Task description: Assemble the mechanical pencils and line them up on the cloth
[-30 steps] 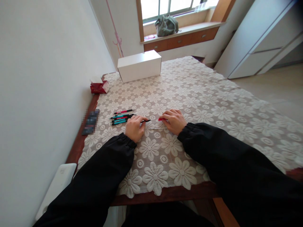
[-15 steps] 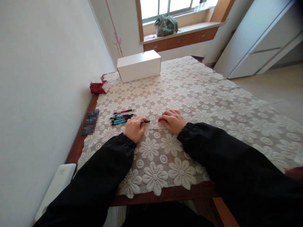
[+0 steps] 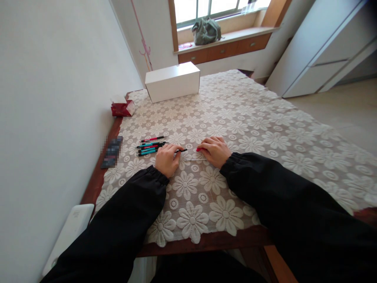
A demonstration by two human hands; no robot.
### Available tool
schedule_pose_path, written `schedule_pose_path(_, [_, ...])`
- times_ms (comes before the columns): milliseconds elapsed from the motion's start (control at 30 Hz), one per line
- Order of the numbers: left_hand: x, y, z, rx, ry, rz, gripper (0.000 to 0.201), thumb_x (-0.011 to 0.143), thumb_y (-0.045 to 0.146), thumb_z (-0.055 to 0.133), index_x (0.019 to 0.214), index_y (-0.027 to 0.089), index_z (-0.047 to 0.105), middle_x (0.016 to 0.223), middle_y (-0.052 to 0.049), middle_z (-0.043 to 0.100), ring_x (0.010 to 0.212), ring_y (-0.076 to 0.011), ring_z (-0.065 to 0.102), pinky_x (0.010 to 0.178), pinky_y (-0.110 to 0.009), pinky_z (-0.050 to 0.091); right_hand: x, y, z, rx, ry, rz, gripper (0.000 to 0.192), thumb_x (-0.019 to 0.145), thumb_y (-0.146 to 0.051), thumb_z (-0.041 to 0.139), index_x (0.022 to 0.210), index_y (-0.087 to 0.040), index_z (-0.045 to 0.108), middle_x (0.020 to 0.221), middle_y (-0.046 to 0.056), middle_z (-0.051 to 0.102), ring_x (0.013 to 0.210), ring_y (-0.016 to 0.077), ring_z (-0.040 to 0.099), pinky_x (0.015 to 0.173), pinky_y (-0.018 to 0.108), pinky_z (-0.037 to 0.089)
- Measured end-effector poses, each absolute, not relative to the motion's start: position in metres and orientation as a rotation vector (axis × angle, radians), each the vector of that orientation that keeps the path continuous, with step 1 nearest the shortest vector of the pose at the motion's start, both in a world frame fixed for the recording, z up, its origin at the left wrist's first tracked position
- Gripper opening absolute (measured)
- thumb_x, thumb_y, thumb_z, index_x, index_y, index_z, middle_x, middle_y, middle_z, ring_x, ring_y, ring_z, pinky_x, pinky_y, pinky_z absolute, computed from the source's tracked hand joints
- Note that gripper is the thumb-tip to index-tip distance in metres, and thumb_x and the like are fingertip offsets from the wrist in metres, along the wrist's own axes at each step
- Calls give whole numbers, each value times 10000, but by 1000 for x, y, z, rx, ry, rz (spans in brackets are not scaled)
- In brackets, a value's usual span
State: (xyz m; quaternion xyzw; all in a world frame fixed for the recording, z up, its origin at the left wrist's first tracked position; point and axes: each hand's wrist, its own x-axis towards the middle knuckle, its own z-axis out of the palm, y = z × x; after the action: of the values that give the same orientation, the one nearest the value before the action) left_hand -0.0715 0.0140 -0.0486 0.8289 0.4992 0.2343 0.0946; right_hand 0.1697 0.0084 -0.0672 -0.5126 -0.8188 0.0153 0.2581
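Observation:
My left hand is closed on a black pen part, whose tip sticks out to the right past the fingers. A short gap away, my right hand pinches a red pen part; most of it is hidden under the fingers. A thin, pale refill-like rod lies on the cloth between the hands, its right end by my right fingers. Beyond my left hand lie several teal, black and red pens, with a separate red and black pen just behind them.
A lace cloth covers the table. A white box stands at the back, and a red tissue pack sits by the left wall. Along the left edge are a dark, blurred-out flat object and a white device.

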Motion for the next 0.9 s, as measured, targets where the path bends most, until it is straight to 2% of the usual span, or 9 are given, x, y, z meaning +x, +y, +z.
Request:
schedule_pose_path(667, [-72,15,-49,2483,1474,670,142,934,182,586,954,260,703,1085,-15,745,1086,-246,618,910,-410,445,169,8,-68,-1353,-2199,19,186,954,-227,567,975,-246,751,1017,53,729,988,246,588,959,423,364])
schedule_pose_path(767, [-71,15,-49,2480,1455,712,131,937,194,591,941,257,706,1108,-17,745,1097,-241,617,930,-410,450,167,6,-64,-1257,-2176,19,180,941,-221,569,997,-237,739,1040,61,721,1010,241,591,975,422,366])
schedule_pose_path(900, [-71,13,-48,2506,1352,788,126,933,213,597,976,252,708,1129,-22,742,1120,-235,615,978,-415,449,166,4,-62,-1041,-2302,63,133,935,-282,605,901,-233,724,973,52,703,972,228,582,975,419,363])
